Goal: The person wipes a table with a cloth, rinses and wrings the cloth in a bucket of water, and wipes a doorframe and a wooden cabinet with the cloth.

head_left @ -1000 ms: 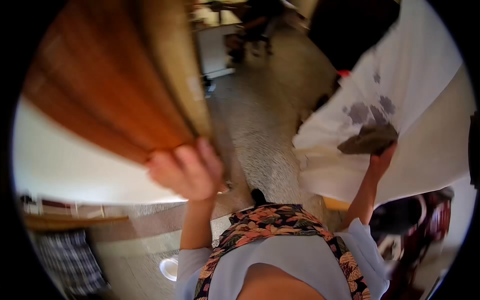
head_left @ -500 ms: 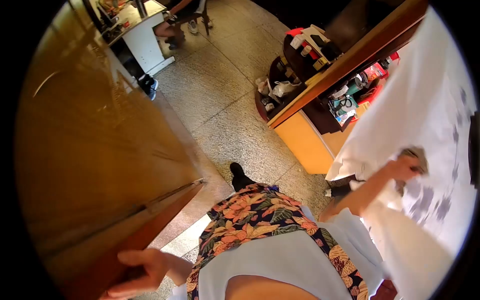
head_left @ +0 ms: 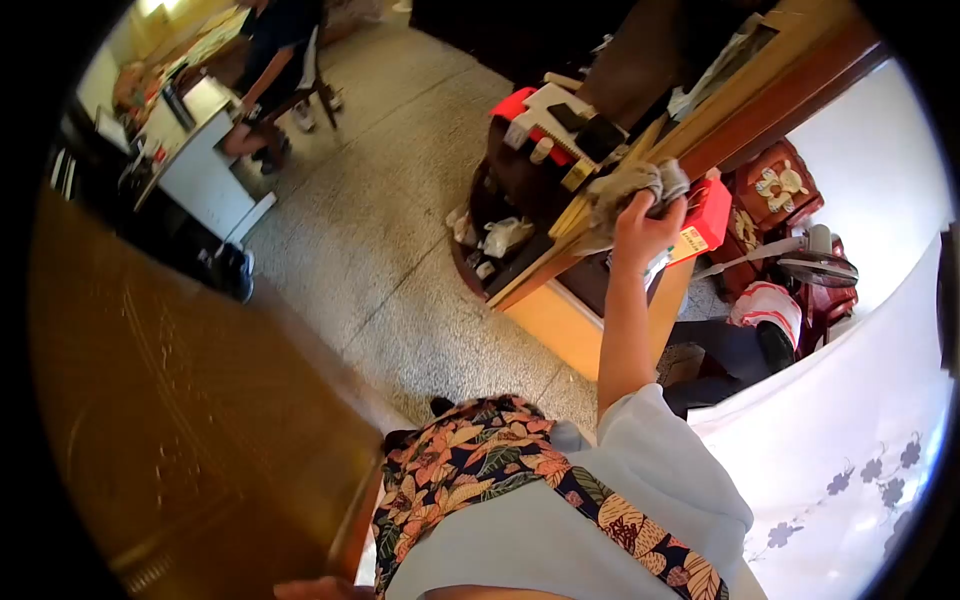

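Observation:
My right hand [head_left: 648, 230] is closed around a crumpled grey-beige cleaning rag [head_left: 615, 205]. The rag lies against the wooden frame [head_left: 790, 95], which runs diagonally across the upper right. A red box [head_left: 708, 215] is just beyond that hand. My left hand [head_left: 318, 589] barely shows at the bottom edge, near the brown door panel [head_left: 220, 400]; its fingers are mostly cut off from view. The white curtain [head_left: 790, 450] with grey flowers hangs at the lower right, apart from my right hand.
A dark shelf unit [head_left: 470, 265] with boxes and bags stands behind the frame. Another person [head_left: 275, 60] sits by a white desk [head_left: 210, 175] at upper left. A fan [head_left: 815, 262] and carved red-brown furniture [head_left: 775, 185] are at right, near someone's dark-trousered legs [head_left: 720, 350].
My right hand has moved with the rag from in front of the curtain up and left to the wooden frame. The curtain hangs lower, uncovering the fan and furniture. My left hand has dropped mostly out of view.

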Demonstrator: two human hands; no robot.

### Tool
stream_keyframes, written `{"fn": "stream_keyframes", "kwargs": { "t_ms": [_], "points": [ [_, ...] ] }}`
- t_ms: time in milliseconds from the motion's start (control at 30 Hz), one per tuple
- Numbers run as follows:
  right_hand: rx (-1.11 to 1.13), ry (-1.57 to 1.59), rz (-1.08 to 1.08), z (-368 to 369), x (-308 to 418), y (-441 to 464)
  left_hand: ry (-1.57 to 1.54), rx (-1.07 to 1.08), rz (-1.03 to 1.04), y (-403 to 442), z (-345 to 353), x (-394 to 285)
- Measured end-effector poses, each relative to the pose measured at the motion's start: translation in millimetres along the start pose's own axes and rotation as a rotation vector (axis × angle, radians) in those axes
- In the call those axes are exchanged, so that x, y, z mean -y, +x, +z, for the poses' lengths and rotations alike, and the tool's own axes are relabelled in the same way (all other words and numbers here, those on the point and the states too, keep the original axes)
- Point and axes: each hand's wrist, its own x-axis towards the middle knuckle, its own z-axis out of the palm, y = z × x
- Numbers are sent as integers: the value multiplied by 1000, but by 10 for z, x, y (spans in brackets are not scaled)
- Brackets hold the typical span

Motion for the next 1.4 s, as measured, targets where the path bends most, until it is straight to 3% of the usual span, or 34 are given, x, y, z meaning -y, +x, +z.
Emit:
{"fn": "stream_keyframes", "kwargs": {
  "t_ms": [100, 200, 267, 333, 433, 533, 600, 667, 733, 833, 1067, 1267, 1400],
  "points": [
    [-56, -253, -206, -36, 47, 620, -84, 201, 271, 189, 692, -492],
    [-256, -444, -480, -2, -12, 1358, -126, 509, 246, 171, 1137, -450],
    [-313, -584, -658, 76, 112, 1850, -239, 553, 310, 127, 1505, -515],
    [-246, -646, -621, 163, 185, 2240, -292, 614, 385, 174, 1800, -668],
    [-218, -844, -733, 280, 210, 2480, -466, 698, 360, 168, 2250, -797],
    [-178, -847, -511, 303, 124, 2144, -705, 725, 283, 114, 2688, -884],
    [-208, -901, -444, 300, -3, 1729, -699, 790, 295, 130, 2925, -837],
    [-109, -908, -172, 280, -139, 1233, -704, 870, 295, 141, 3114, -785],
    [-52, -949, -112, 194, -355, 859, -729, 950, 287, 197, 3273, -747],
    [-27, -974, 0, 211, -255, 712, -876, 898, 320, 366, 3453, -693],
    [-168, -932, -241, 290, 195, 1621, -779, 1067, 470, 314, 3881, -1189],
    [-318, -910, -546, 376, 821, 2928, -1135, 1058, 496, 202, 4074, -1889],
    [-365, -957, -666, 393, 1186, 3824, -1297, 1207, 518, -238, 4410, -2344]
  ]
}}
